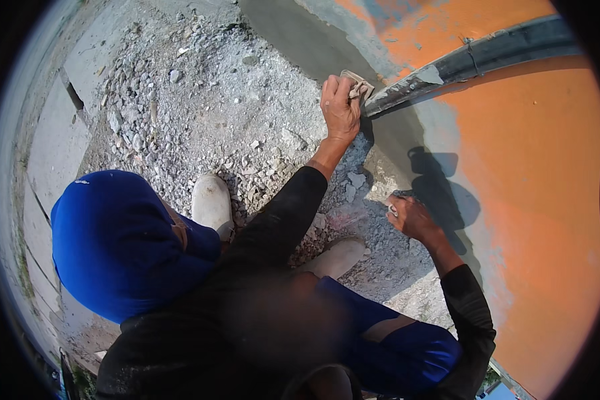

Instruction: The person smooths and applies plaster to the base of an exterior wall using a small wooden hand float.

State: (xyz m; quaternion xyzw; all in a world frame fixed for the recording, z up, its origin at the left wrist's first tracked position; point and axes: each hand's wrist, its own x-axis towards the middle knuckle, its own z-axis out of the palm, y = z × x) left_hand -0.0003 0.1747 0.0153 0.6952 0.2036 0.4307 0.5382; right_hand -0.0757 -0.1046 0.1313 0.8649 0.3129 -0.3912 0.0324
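Left hand closed on a tan pad; pad sits at the grey strip along the wall's bottom edge, just beside the lower end of the dark pipe. Pipe runs across the orange wall. Right hand near the same edge, fingers curled, something pale at the fingertips; can't tell if gripped. Rubble along wall base, pale boots on it.

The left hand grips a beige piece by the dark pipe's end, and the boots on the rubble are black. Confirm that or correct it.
The boots on the rubble are off-white, not black, as the head view shows. The left hand does grip a beige piece by the end of the dark pipe.
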